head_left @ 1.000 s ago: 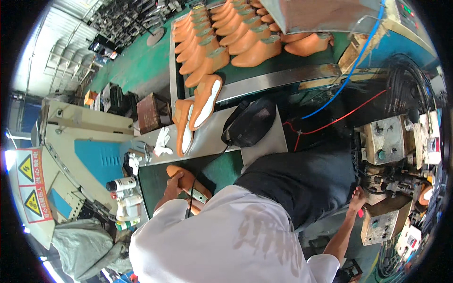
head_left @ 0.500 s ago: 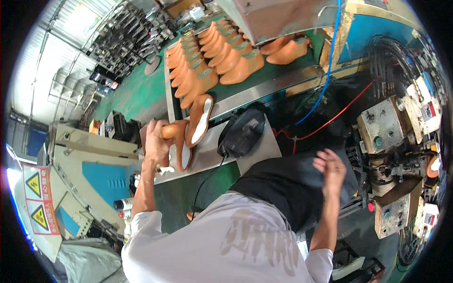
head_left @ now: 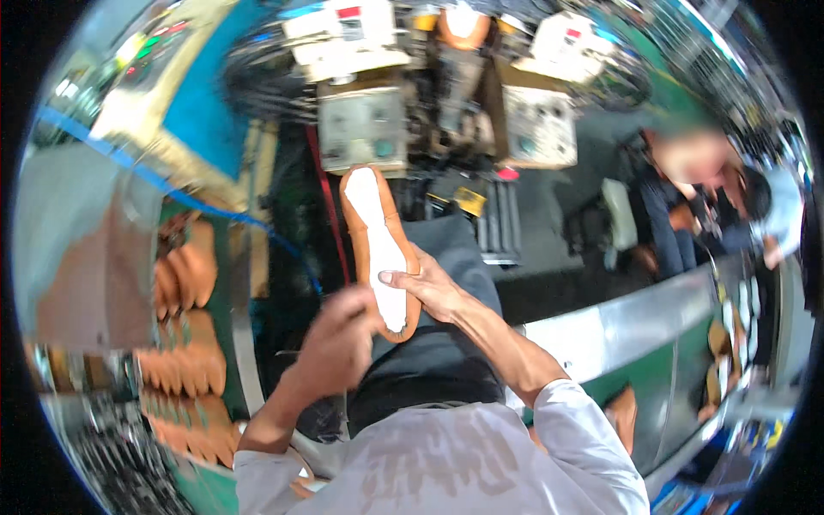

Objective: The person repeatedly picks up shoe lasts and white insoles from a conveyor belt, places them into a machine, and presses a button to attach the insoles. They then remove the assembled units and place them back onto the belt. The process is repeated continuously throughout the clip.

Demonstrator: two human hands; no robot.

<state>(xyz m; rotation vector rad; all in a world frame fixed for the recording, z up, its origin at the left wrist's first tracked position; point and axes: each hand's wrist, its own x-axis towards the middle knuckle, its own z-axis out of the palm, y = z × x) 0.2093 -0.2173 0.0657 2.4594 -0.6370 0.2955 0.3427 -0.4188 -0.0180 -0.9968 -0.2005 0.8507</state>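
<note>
A brown shoe upper on a last (head_left: 375, 249) is held up before my lap, its white underside facing me. My right hand (head_left: 436, 287) grips its right edge near the lower end, the thumb pressed on the white surface. Close to the lower left edge is my left hand (head_left: 339, 339), smeared by motion; whether it touches the upper I cannot tell. Beyond stands a machine with two grey control boxes (head_left: 362, 129), and another brown upper with a white underside (head_left: 463, 30) sits at its top.
Rows of brown lasted uppers (head_left: 184, 360) stand on a green surface at the left. A blue hose (head_left: 232, 215) crosses there. To the right runs a metal-edged bench (head_left: 601, 335) with more uppers, and another person (head_left: 695, 189) sits beyond it.
I have turned from the bench to face the machine. The left hand held a lasted upper before, and my right hand was empty; now the right hand holds one.
</note>
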